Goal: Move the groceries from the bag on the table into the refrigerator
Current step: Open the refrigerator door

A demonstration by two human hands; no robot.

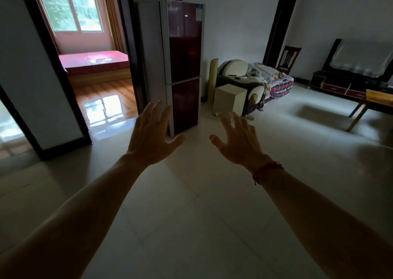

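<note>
Both empty, fingers spread: left hand, right hand, frame centre. Refrigerator shut, upper centre. Probably before fetching; next, locating the bag, unseen here.

— What was the room like?
— Dim, with white walls and a pale tiled floor. A covered sofa stood against the far wall, a wooden chair beyond it, and a low dark TV stand on the right.
— Any daylight?
— Through a doorway on the left: a window with curtains lit a red bed and glared off a wooden floor.
</note>
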